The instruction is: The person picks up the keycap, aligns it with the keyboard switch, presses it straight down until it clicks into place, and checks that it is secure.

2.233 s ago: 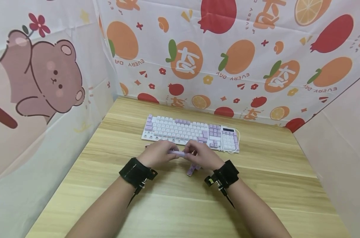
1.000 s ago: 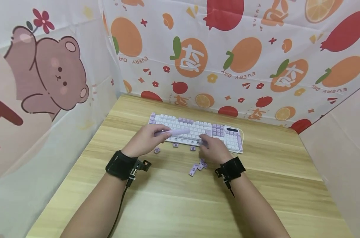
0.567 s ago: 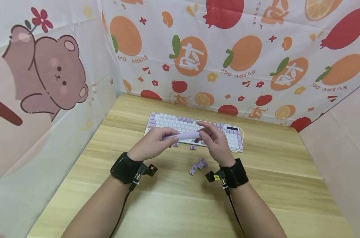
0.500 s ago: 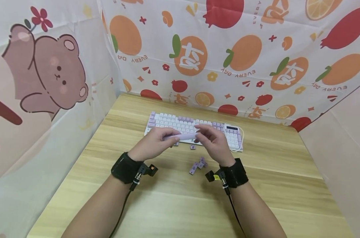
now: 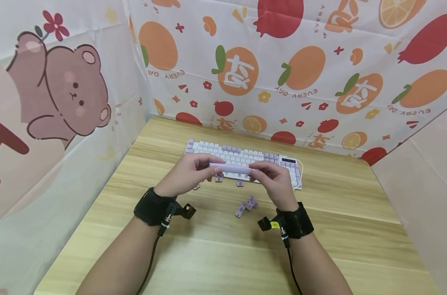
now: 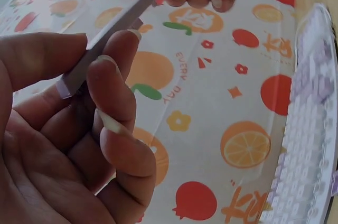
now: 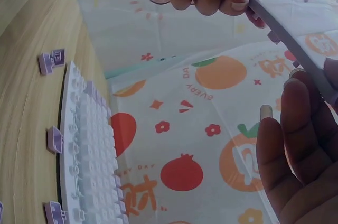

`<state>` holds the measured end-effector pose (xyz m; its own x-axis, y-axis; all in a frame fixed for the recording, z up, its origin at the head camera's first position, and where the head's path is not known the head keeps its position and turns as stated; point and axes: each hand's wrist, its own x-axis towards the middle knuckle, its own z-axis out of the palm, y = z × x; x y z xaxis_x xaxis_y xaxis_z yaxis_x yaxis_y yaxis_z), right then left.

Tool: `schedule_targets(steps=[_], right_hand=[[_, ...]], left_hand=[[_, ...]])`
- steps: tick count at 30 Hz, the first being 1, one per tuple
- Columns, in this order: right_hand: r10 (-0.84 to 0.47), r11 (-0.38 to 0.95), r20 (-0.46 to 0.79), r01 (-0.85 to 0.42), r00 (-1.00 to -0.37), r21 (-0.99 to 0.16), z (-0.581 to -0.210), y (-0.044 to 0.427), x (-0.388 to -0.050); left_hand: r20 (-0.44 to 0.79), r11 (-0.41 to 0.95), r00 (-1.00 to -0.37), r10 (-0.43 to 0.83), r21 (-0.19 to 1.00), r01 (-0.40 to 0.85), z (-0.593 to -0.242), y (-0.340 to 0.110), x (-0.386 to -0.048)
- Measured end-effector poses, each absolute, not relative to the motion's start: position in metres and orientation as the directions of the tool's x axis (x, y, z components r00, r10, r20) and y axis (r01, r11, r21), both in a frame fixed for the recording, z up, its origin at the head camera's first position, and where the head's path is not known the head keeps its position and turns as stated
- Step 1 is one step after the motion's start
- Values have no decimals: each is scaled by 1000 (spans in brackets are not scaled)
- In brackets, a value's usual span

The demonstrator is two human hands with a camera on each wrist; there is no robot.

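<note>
At the head view's centre, your left hand (image 5: 184,173) and right hand (image 5: 277,182) pinch opposite ends of a long pale-purple bar (image 5: 231,168) between thumb and fingers, clear of the white-and-purple rectangular keyboard (image 5: 242,157).

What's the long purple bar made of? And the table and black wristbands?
Long purple bar: probably plastic, smooth and fairly dull, with little stubs underneath.
Table: wood or a wood-look covering, slightly shiny, showing streaky grain.
Black wristbands: maybe cloth, since they wrap snugly and look dull, but I can't tell.
</note>
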<state>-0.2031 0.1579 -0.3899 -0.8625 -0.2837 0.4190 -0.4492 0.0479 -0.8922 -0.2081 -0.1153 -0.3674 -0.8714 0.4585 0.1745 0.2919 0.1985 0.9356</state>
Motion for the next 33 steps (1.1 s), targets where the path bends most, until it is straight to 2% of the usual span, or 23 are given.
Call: schedule_targets(steps=[4,8,12,20,29,33], right_hand=[[-255,12,455,-473,-853,-881,-392,161,-201],[-257,7,521,-541,-814,-841,-395,165,-201],[-264,-12,547,-564,-795,-826,-395,167,-202],[-206,45,391,-408,-897,-912,-393,167,-197],[-200,20,401,-413,-894,-910,-398,164,-201],[-214,58,390,-410,-896,-910,-404,163,-209]], left_hand=[[229,171,-870,436,929,330,-365,-117,-207],[305,157,-854,422,903,400,-365,-115,-206],[316,173,-851,419,892,417,-367,-114,-206],[235,226,-892,386,913,338,-366,-115,-204],[240,230,-900,364,913,336,-370,-114,-206],[300,333,-893,334,849,410,-374,-112,-209]])
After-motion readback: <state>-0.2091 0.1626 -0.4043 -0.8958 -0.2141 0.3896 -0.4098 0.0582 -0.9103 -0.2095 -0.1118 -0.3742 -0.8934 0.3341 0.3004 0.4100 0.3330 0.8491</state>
